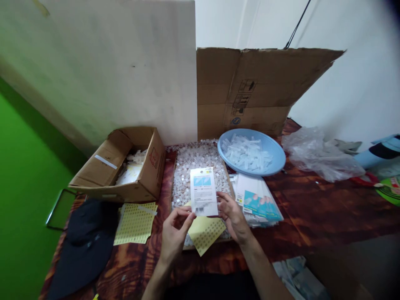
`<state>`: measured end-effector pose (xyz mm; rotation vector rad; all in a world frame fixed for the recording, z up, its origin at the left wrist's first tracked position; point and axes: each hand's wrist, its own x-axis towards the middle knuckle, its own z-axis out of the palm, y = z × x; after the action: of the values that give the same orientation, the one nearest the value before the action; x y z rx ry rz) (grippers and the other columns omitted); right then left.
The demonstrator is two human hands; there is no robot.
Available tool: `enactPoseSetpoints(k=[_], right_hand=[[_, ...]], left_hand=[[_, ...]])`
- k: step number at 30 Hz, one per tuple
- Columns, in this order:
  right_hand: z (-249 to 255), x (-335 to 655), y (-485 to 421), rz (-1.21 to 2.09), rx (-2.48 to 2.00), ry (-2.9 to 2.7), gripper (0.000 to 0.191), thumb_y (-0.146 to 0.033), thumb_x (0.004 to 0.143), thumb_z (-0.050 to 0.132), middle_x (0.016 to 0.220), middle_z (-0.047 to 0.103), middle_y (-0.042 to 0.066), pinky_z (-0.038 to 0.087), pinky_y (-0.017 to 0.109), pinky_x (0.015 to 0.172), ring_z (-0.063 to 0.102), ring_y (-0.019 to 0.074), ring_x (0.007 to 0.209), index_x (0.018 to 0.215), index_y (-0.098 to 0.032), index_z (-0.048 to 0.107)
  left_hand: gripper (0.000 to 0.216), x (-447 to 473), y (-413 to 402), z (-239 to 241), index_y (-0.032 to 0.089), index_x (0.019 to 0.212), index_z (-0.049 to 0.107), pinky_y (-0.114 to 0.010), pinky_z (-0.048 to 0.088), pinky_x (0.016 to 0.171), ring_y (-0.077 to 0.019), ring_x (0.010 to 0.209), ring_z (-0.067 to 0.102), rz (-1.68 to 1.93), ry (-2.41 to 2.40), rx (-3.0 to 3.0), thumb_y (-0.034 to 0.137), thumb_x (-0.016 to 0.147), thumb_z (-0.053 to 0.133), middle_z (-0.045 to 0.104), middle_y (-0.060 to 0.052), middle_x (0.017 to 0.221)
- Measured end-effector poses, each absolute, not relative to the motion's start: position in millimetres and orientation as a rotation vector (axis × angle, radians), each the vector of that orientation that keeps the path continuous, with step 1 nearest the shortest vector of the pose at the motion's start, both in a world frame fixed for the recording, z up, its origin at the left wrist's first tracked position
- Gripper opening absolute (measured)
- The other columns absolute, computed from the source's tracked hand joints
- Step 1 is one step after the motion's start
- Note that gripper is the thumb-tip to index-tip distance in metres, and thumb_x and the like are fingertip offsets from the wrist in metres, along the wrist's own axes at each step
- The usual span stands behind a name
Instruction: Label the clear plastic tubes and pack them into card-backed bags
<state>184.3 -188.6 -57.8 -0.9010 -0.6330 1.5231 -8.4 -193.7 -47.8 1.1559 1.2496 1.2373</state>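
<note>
Upright in front of me is a white printed packet (203, 191), with blue pictures, small text and a barcode on the side facing me. The thumb and forefinger of my left hand (175, 227) meet at its lower left corner. My right hand (233, 214) grips its right edge, with some fingers hidden behind. Below the packet a yellow sheet of small round stickers (206, 234) lies over a shallow tray full of small whitish pieces (184, 175). To the right of the tray, several similar packets with blue fronts (259, 202) lie in a pile.
A light blue basin (279, 156) of clear strips stands behind the packet pile. On the left are an open cardboard box (134, 192), more sticker sheets (135, 225) and a dark cap (87, 246). Clear plastic bags (318, 152) lie at right; a big cardboard panel (218, 91) leans behind.
</note>
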Motion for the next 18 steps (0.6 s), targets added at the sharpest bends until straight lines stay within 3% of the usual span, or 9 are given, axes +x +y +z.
enactPoseSetpoints(k=[2,6,13,15,18], right_hand=[[-59.3,179.5,-189.3,1.558,-0.946,-0.694,0.051,-0.043,0.072,0.088,0.105,0.076,0.010,0.061,0.032,0.067,0.073,0.0234,0.087,0.113,-0.019,0.070],[-62.0,178.0,-187.8,1.675,-0.883,-0.670,0.042,-0.046,0.073,0.087,0.086,0.078,0.009,0.061,0.035,0.062,0.072,0.0227,0.070,0.098,-0.014,0.076],[-68.3,187.2,-184.4,1.752,-0.830,-0.776,0.036,-0.051,0.080,0.079,0.067,0.067,0.003,0.055,0.033,0.060,0.061,0.0179,0.057,0.082,-0.016,0.074],[-70.6,183.7,-183.0,1.620,-0.940,-0.889,0.038,-0.055,0.084,0.074,0.062,0.060,0.000,0.049,0.029,0.056,0.053,0.0156,0.054,0.078,-0.018,0.071],[-72.4,177.0,-181.1,1.399,-1.103,-1.035,0.042,-0.053,0.085,0.073,0.056,0.045,-0.004,0.037,0.025,0.053,0.040,0.0127,0.054,0.063,-0.019,0.061]], left_hand=[[0.031,-8.0,-193.8,-47.0,0.016,0.074,0.069,-0.031,0.059,0.081,-0.0230,0.091,0.073,1.194,1.245,1.179,0.043,0.076,0.083,0.074,-0.010,0.095],[0.033,-6.7,-197.1,-45.3,0.016,0.069,0.065,-0.029,0.058,0.078,-0.0199,0.083,0.071,1.151,1.149,1.017,0.041,0.073,0.085,0.073,-0.008,0.091],[0.036,-7.7,-198.1,-47.7,0.014,0.070,0.060,-0.027,0.058,0.078,-0.0168,0.082,0.070,1.131,1.063,0.736,0.036,0.069,0.089,0.069,-0.006,0.093],[0.036,-6.1,-194.8,-53.7,0.015,0.078,0.061,-0.029,0.060,0.080,-0.0185,0.086,0.071,1.189,1.135,0.801,0.042,0.074,0.085,0.070,-0.007,0.099],[0.051,0.9,-190.2,-62.3,0.020,0.113,0.059,-0.033,0.061,0.082,-0.0209,0.095,0.072,1.376,1.319,0.983,0.045,0.076,0.082,0.065,-0.011,0.123]])
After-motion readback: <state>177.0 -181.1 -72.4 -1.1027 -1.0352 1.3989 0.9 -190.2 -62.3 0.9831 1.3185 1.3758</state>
